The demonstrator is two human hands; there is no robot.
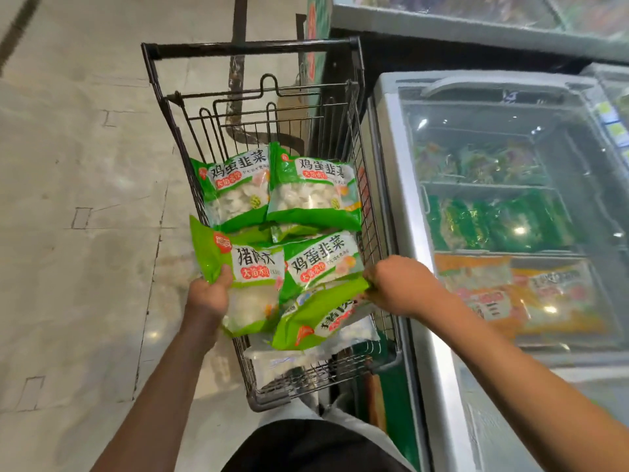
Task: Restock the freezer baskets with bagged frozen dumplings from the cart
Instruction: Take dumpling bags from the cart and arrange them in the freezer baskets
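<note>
A wire shopping cart (369, 212) stands in front of me with several green bags of frozen dumplings in it. My left hand (209, 296) grips one green dumpling bag (250, 277) by its left edge, raised at the cart's near left side. My right hand (396, 284) pinches the edge of a second green bag (316, 318), which tilts over the cart's near right corner. Other bags (313, 189) lie flat deeper in the cart. The chest freezer (391, 158) stands to the right, and its baskets (490, 185) show through the glass lid.
Green packs (493, 226) and orange packs (517, 294) fill the freezer baskets under the sliding glass. A second freezer (442, 15) runs along the top. Tiled floor (75, 199) spreads left of the cart. A clear bag (289, 362) lies at the cart's near bottom.
</note>
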